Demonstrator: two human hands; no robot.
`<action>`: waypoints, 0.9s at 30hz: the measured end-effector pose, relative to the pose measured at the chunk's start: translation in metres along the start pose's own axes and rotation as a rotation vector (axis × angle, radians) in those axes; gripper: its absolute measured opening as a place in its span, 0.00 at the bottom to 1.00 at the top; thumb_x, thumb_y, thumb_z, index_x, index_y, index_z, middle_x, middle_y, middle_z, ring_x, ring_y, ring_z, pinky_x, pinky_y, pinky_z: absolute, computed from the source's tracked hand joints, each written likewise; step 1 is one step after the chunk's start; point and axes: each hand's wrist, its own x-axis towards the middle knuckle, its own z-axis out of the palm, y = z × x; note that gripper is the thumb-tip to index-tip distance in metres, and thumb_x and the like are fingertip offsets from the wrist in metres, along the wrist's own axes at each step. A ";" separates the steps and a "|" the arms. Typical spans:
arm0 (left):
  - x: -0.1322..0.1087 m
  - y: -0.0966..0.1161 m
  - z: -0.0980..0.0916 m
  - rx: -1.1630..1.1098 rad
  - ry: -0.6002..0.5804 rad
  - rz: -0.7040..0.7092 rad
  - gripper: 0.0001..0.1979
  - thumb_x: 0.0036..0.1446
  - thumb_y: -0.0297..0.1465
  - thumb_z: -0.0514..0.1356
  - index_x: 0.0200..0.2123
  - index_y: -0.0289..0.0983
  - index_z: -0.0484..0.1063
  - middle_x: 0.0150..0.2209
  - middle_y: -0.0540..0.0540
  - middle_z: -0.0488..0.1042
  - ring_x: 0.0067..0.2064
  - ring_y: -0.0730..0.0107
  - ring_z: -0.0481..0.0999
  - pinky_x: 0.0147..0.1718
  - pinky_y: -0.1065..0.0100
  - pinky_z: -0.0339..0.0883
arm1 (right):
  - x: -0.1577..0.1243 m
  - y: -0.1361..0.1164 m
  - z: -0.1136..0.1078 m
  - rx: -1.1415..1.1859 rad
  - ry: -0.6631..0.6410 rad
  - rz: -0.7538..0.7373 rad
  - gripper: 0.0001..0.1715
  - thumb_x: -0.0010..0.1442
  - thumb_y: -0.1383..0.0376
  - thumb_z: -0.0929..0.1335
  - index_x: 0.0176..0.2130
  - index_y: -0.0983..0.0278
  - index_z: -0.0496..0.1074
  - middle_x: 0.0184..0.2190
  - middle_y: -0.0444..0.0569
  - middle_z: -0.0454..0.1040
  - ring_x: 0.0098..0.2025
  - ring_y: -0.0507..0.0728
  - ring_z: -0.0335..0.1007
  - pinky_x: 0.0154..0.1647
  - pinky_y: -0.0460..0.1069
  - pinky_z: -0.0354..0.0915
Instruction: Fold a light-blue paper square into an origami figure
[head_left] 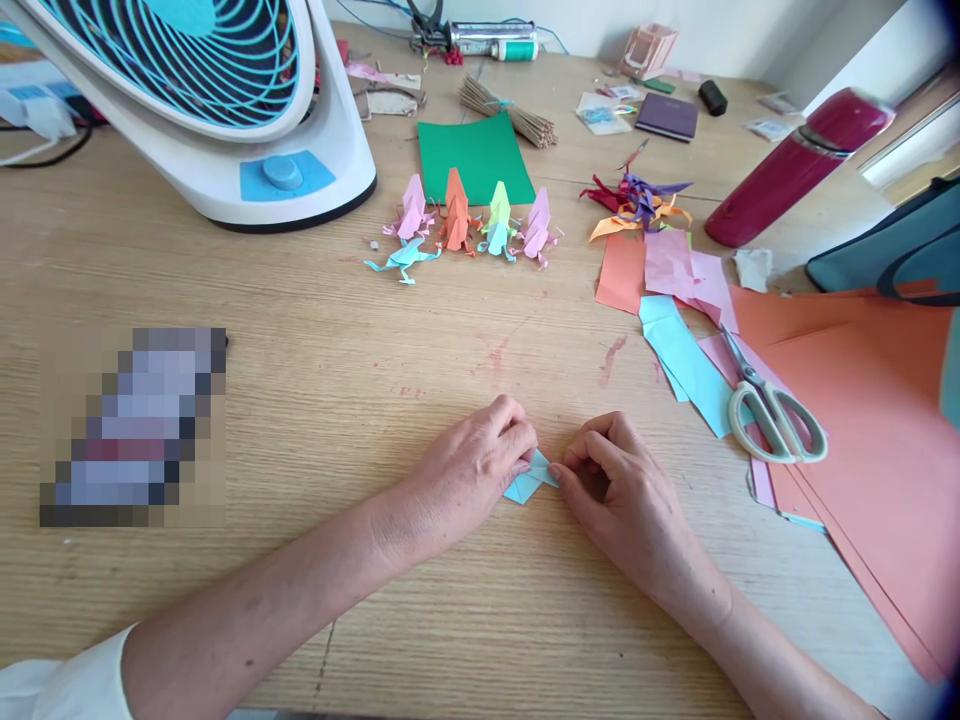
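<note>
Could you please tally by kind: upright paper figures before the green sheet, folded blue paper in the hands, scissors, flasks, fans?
Upright paper figures: 4
Folded blue paper: 1
Scissors: 1
Flask: 1
Fan: 1
Total: 8

The wood-grained table (315,385) is carrying a white fan (217,140) at ten o'clock, one green sheet (480,150) at twelve, a crimson flask (795,170) at two, and orange sheets (870,390) at three
</note>
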 end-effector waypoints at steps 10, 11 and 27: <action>0.006 0.012 -0.001 0.026 0.009 -0.161 0.04 0.64 0.30 0.57 0.34 0.37 0.67 0.41 0.47 0.67 0.36 0.70 0.72 0.36 0.67 0.69 | -0.001 0.000 0.000 -0.014 0.019 -0.019 0.05 0.61 0.69 0.68 0.34 0.61 0.67 0.37 0.47 0.65 0.35 0.55 0.64 0.36 0.52 0.62; 0.006 0.013 0.000 0.033 0.014 -0.176 0.04 0.63 0.30 0.58 0.34 0.37 0.67 0.41 0.47 0.67 0.35 0.70 0.72 0.35 0.67 0.69 | 0.000 0.000 0.001 -0.015 0.021 -0.020 0.05 0.61 0.69 0.68 0.34 0.61 0.67 0.37 0.47 0.65 0.35 0.55 0.64 0.35 0.52 0.62; -0.001 0.003 -0.001 -0.051 0.002 -0.090 0.08 0.62 0.22 0.55 0.41 0.39 0.68 0.45 0.48 0.65 0.42 0.69 0.72 0.41 0.65 0.68 | 0.000 -0.001 0.001 0.006 0.017 -0.033 0.05 0.61 0.71 0.67 0.36 0.62 0.68 0.36 0.47 0.66 0.36 0.56 0.64 0.36 0.51 0.60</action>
